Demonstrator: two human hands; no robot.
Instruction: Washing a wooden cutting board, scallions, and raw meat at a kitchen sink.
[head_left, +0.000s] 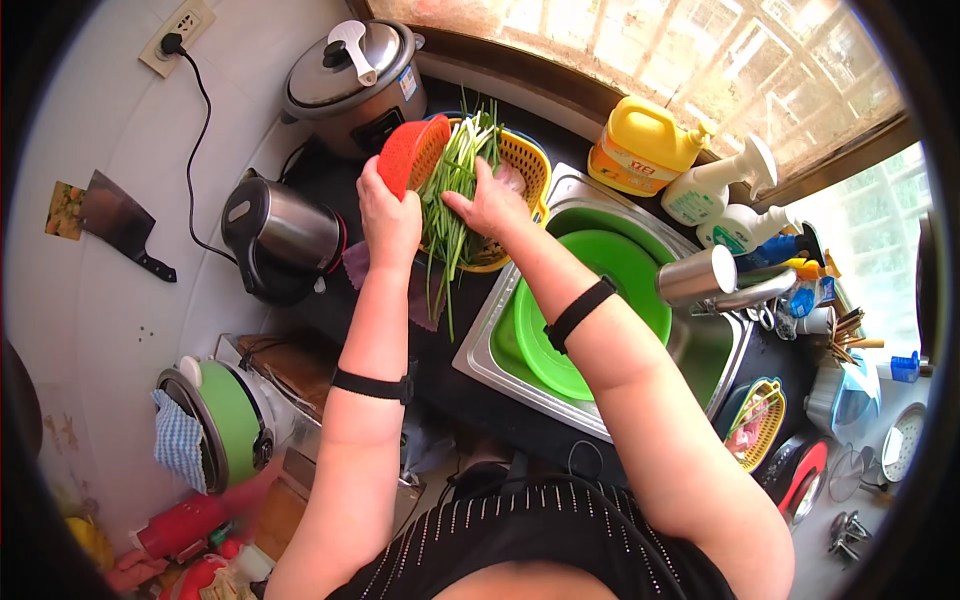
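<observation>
My left hand (391, 214) grips a red perforated plastic colander (401, 154), tipped on its side with its opening towards the right. Against that opening lies a bunch of thin scallion-like greens (452, 199), white stalks at the top and long green leaves trailing downwards. My right hand (495, 199) is on the bunch's right side, thumb across the stalks; its other fingers are partly hidden. Below the greens stands a yellow slotted basket (534, 161), with a blue rim showing behind it. Something pale pinkish (511, 177), perhaps an onion or garlic, sits in the basket beside my right hand.
Right of the basket, a steel sink (480, 352) holds a green basin (592, 322). A steel kettle (289, 225) and a lidded cooker (352, 82) stand to the left. Detergent (645, 150) and spray bottles (709, 187) line the window side. A cleaver (120, 221) hangs on the wall.
</observation>
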